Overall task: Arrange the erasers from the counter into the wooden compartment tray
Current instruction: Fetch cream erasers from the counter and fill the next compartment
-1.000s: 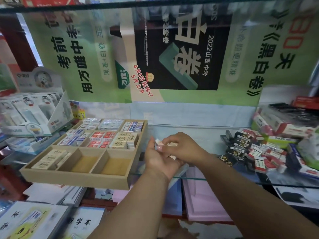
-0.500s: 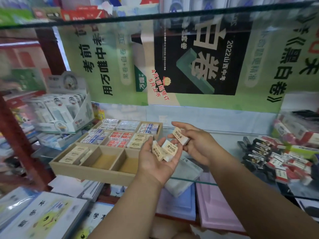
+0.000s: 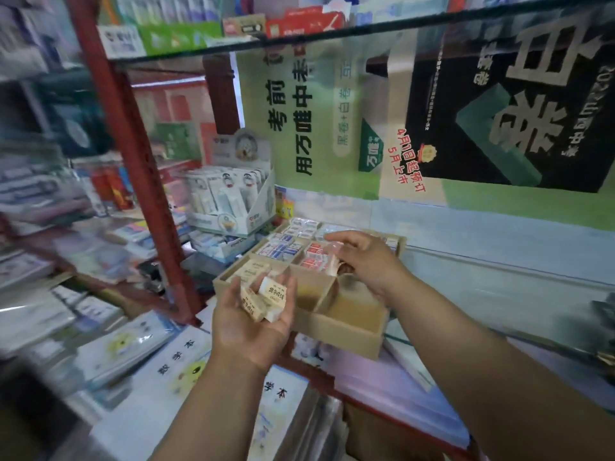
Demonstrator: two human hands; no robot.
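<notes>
Right hand point(image 3: 362, 261) now over tray point(image 3: 346, 337), pinching eraser point(image 3: 332, 266).

The wooden tray point(image 3: 346, 334) is done in a pale tan, unpainted look, with two front compartments showing a yellowish-brown floor. Cream erasers point(image 3: 266, 299) with dark printed characters are held in the left hand point(image 3: 248, 322); the same cream wrappers point(image 3: 254, 269) are seen in the tray's front-left compartment. Red-and-white packs point(image 3: 314, 256) and blue-and-white packs point(image 3: 281, 249) are lined up further back, and whitish ones point(image 3: 301, 226) at the rear. The poster point(image 3: 319, 121) behind is light green with black characters, next to a black panel point(image 3: 506, 104) with cream lettering, a dark green block and red text. The shelf post point(image 3: 133, 154) is painted red. A white display box point(image 3: 233, 197) with grey-blue print is seen on the left.
</notes>
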